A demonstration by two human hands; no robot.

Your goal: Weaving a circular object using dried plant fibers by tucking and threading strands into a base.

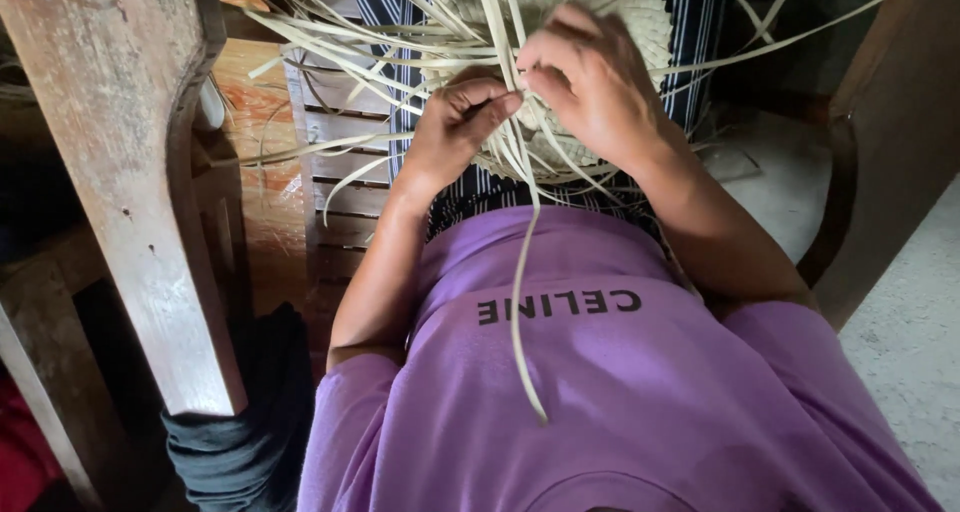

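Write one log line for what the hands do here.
left hand: pinches strips | right hand: grips strips | woven piece: on lap | loose strip: hangs down

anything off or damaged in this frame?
Nothing damaged. Loose strips fan out unwoven from the woven piece that both hands, left hand and right hand, pinch; one long strip dangles over the purple shirt.

Left hand: the left hand (455, 122) is curled, its fingers (490, 104) bent inward and pinched together, knuckles turned up.
Right hand: the right hand (590, 77) is just beside the left hand, almost touching, back facing the camera, fingers bent down and closed.
Forearms: both are bare and reach forward from the purple sleeves, the wrists slightly bent.
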